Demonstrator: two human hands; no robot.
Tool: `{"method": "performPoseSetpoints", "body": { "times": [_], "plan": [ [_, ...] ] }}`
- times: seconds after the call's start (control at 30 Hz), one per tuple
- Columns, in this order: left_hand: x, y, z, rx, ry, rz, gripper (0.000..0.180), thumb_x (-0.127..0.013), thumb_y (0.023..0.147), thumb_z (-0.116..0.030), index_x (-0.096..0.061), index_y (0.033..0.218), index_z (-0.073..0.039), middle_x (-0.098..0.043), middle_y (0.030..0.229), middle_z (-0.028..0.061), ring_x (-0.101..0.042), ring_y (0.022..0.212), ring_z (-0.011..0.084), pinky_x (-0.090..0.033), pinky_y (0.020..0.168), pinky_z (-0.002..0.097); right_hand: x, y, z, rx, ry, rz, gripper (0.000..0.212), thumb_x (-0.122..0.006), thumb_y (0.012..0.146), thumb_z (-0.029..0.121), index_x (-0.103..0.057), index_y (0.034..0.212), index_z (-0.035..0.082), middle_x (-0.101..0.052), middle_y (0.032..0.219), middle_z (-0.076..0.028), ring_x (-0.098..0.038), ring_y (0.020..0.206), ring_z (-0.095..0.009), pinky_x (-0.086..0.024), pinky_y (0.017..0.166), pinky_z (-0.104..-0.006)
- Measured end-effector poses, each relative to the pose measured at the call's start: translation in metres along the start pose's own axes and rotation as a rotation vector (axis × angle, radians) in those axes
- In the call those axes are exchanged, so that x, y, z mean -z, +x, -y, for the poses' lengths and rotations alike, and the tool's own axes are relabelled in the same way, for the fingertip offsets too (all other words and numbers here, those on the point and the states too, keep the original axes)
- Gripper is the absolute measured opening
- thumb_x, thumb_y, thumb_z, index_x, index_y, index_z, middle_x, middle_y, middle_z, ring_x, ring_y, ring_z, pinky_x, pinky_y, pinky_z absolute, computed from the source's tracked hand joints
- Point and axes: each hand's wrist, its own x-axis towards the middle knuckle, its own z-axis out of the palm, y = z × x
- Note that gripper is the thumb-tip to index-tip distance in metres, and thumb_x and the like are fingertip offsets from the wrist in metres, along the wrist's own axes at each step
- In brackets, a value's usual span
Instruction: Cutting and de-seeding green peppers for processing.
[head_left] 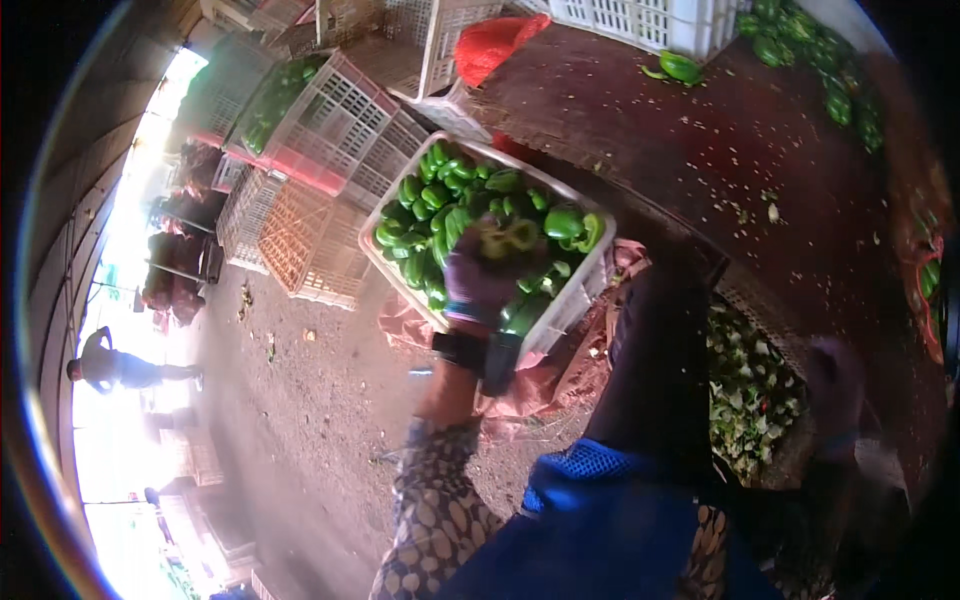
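My left grip [478, 285], gloved in purplish fabric, reaches among glossy, lobed green peppers [440, 205]; blur hides whether it holds one. They fill a pale, rectangular plastic crate [575, 305], crinkled pink sheeting [520, 395] along its base. My right grip [835, 385], gloved and dim, is beside ragged leafy trimmings [750, 400]; I cannot tell how wide. Latticed crates [305, 240] stand farther left on gritty floor [325, 370].

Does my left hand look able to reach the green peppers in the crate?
Likely yes: the left hand is over the open-topped crate, and no lid covers the green peppers.
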Motion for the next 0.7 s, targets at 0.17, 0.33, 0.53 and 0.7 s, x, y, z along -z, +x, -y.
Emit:
{"method": "performPoseSetpoints", "body": {
  "times": [0.17,0.33,0.53,0.7],
  "plan": [
    [0.042,0.062,-0.11,-0.658,1.242,-0.299,0.029,-0.049,0.092,-0.018,-0.056,0.118,-0.005,-0.06,0.112,0.0136,-0.057,0.103,0.025,-0.05,0.087,0.0396,0.005,0.012,0.017,-0.228,-0.008,0.115,0.013,-0.067,0.08,0.006,-0.066,0.094,0.007,-0.065,0.09,-0.011,-0.061,0.083,-0.023,-0.049,0.074,-0.0351],
    [0.244,0.109,-0.22,-0.741,2.617,-0.384,0.053,-0.05,0.092,-0.029,-0.039,0.139,-0.008,-0.039,0.141,0.0178,-0.035,0.13,0.0361,-0.035,0.104,0.0476,-0.029,0.069,0.052,-0.021,0.002,0.076,0.012,-0.068,0.08,0.006,-0.067,0.092,0.006,-0.067,0.086,-0.011,-0.062,0.075,-0.019,-0.049,0.068,-0.0311],
    [0.144,0.138,-0.072,-0.213,2.374,-0.847,0.078,-0.026,0.087,-0.073,-0.028,0.149,-0.026,-0.005,0.159,0.0085,-0.004,0.145,0.0355,-0.015,0.107,0.0661,-0.055,0.167,0.022,0.101,0.105,0.007,0.014,-0.068,0.082,0.007,-0.063,0.095,0.003,-0.067,0.086,-0.013,-0.064,0.073,-0.021,-0.051,0.067,-0.0328],
    [0.148,0.136,-0.083,-0.293,2.374,-0.956,0.079,-0.025,0.089,-0.072,-0.024,0.151,-0.022,-0.006,0.159,0.0079,-0.004,0.145,0.0369,-0.014,0.11,0.0622,-0.121,0.315,0.021,0.291,-0.054,-0.065,0.026,-0.067,0.084,0.02,-0.061,0.105,0.005,-0.065,0.098,-0.015,-0.064,0.088,-0.032,-0.051,0.077,-0.04]
  ]
}}
